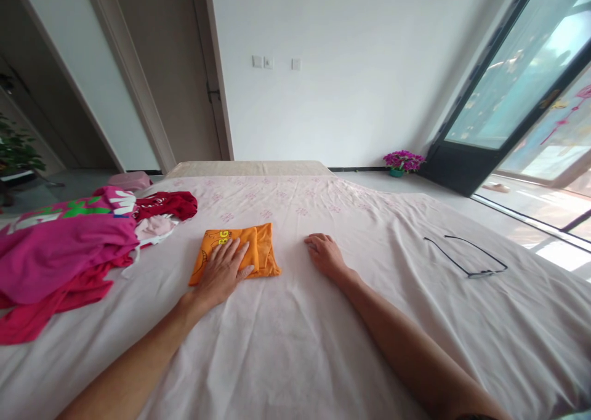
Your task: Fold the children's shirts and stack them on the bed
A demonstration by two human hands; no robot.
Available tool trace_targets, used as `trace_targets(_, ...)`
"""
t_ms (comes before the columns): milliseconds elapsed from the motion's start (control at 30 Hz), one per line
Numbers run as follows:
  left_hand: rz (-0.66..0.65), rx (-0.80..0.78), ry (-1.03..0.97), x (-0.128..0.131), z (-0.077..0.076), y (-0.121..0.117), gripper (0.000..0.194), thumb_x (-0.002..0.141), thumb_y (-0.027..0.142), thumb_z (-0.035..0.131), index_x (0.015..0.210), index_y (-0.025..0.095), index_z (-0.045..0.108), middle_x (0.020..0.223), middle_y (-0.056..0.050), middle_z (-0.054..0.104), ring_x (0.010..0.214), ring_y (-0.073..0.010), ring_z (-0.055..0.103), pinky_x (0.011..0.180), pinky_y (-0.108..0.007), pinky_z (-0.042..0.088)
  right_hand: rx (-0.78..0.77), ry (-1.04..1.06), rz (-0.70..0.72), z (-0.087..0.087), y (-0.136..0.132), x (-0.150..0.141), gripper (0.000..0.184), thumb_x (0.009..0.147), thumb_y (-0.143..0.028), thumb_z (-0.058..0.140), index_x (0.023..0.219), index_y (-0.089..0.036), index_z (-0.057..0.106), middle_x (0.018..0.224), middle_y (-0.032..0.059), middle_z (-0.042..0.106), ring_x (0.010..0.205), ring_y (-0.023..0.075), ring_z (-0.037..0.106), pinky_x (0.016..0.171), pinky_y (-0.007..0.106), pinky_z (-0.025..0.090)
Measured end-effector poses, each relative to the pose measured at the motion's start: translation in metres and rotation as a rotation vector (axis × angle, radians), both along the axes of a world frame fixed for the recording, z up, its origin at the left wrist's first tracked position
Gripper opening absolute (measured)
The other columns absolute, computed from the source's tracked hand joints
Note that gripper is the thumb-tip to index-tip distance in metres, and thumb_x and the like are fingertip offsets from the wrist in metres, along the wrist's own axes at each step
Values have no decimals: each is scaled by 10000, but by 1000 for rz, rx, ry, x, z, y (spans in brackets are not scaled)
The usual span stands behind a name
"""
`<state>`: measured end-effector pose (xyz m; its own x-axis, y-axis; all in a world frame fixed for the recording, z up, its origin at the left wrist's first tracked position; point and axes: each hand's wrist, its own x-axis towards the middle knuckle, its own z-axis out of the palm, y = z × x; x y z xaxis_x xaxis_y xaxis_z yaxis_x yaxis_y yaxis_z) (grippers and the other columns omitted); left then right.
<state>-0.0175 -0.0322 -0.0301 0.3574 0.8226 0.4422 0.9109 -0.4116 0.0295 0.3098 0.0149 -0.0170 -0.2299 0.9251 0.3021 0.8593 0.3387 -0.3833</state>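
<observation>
A folded orange garment (258, 247) lies on the pale pink bed sheet (295, 346). My left hand (223, 271) rests flat on its near left part, fingers spread and open. My right hand (324, 254) lies on the bare sheet a little to the right of the garment, fingers loosely curled and holding nothing.
A heap of magenta and red clothes (60, 247) sits at the left of the bed, with a dark red piece (166, 204) behind it. A black wire hanger (466, 257) lies at the right. A pot of purple flowers (402, 161) stands on the floor by the glass door (517, 81).
</observation>
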Motion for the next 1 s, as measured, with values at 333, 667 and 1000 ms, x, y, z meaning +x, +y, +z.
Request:
trace_targets(333,-71,133,-138,20,30,-18,325,794,335,679,1082,204,602,1043,-99,617,998,-269,587,891,-413,480,19,-3,29,8,-7,-6,345,823,-127,546,1132,-217,669,1175,70,659,1104,223,554,967,342,394)
trace_targets(667,20,100,-6,27,33,-26,252,818,375,652,999,211,588,923,-63,624,906,-248,589,792,-364,458,48,-32,521,26,-38,-42,322,828,-192,650,1144,-251,661,951,32,681,880,182,583,829,306,429)
trace_targets(1000,71,74,-236,22,30,-19,164,915,270,484,943,222,638,906,-39,707,873,-198,650,768,-309,466,109,-150,528,32,-42,-70,207,979,-249,486,1047,-243,682,987,65,649,914,183,553,825,302,410)
